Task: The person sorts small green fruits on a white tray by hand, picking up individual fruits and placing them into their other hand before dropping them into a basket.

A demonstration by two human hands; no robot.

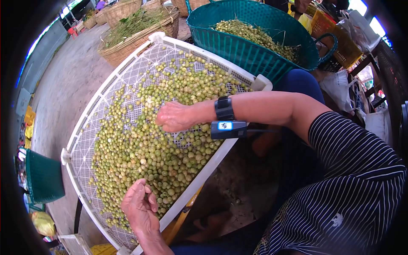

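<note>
A white plastic mesh tray slants across the middle of the view, spread with many small round green-yellow fruits. Over the upper middle of the fruits is my right hand, its back upward. Its fingers curl down, and whatever they hold is hidden beneath. My left hand is at the near edge of the tray, beside the fruits. Its fingers and thumb are bent inward; I cannot make out anything between them. On my right wrist sit a black band and a small dark device with a lit label.
Behind the tray stands a green woven basket partly filled with similar fruits. A wicker basket with green stems is at the upper left. Another green basket is at the left. Crates and bags crowd the right.
</note>
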